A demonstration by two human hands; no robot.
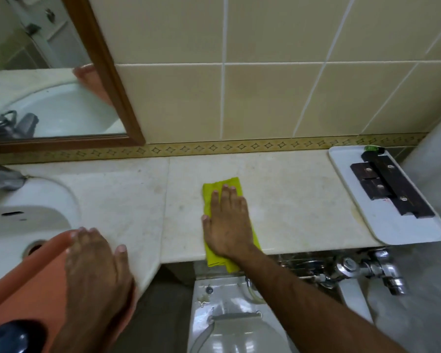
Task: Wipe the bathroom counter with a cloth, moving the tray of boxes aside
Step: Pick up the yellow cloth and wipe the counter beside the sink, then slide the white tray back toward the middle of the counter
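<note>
head: boxes (390, 186) bear unreadable gold marks.

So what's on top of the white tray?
The tray holds several dark boxes laid flat, plus a small green item at its far edge. What lies beneath the boxes is hidden.

Matt marble counter (127, 200), soft yellow cloth (214, 192), glossy tray (354, 189)
</note>
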